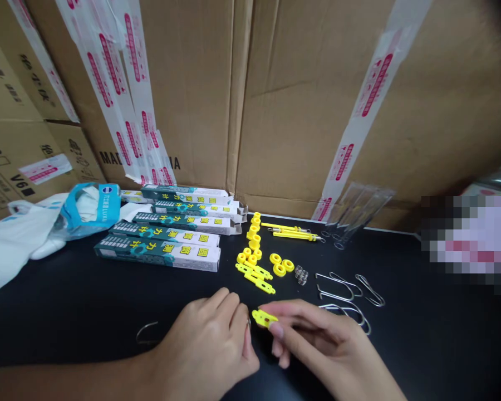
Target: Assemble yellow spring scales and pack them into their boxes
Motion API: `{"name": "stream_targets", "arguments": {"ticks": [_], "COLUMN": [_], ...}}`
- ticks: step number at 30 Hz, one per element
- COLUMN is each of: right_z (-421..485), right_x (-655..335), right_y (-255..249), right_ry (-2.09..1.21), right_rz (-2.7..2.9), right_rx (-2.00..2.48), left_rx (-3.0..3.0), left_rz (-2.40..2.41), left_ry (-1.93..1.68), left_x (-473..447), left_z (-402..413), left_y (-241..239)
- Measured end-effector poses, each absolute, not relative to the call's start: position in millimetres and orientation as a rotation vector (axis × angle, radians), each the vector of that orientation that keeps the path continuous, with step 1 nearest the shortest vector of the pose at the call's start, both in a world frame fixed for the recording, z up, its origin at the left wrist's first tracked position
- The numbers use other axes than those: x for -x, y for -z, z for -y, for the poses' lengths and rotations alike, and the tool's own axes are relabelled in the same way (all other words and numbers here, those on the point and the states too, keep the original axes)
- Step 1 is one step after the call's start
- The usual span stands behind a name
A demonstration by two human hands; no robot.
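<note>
1. I see taped cardboard cartons (300,111) walling the back.
2. Green-and-white boxes (158,250) lie stacked left of centre.
3. Wire hooks (339,280) lie on the right, with a spring (301,274) just beside them.
4. A white bag (8,245) sits far left on the black table (434,345).

Scene is lit evenly from overhead, approx. medium bright; soft shadows are cast under left hand (209,342) and right hand (317,340). Faint sheen is seen on black table (421,356). Edges are bent by wide-angle distortion, w/ top-right corner darkened. Yellow clip (264,318) is rendered slightly soft; pixelated patch (471,239) at right.

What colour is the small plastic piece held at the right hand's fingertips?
The plastic piece is yellow; head view.
</note>
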State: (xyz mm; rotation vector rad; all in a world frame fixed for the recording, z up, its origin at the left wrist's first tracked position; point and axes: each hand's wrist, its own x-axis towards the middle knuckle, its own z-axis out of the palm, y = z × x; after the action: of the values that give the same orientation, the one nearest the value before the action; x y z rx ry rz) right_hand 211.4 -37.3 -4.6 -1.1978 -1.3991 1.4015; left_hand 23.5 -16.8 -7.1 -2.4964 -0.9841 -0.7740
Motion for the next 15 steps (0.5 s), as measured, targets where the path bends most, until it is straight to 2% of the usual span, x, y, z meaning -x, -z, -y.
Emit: {"name": "stream_targets", "arguments": {"ticks": [9,15], "right_z": [45.3,47.1], "right_x": [-213.7,-216.3], "right_y": [1.6,2.2], "right_ry": [-0.644,-0.455], "right_rz": [1.949,1.995], "right_rx": [1.226,1.158], "left_rx": [2.564,2.578], "left_rz": [0.964,0.969], "left_ry": [0.731,0.692], "left_x": [-23.8,-23.6], "left_z": [15.3,15.9], "left_y": [6.5,4.3]}}
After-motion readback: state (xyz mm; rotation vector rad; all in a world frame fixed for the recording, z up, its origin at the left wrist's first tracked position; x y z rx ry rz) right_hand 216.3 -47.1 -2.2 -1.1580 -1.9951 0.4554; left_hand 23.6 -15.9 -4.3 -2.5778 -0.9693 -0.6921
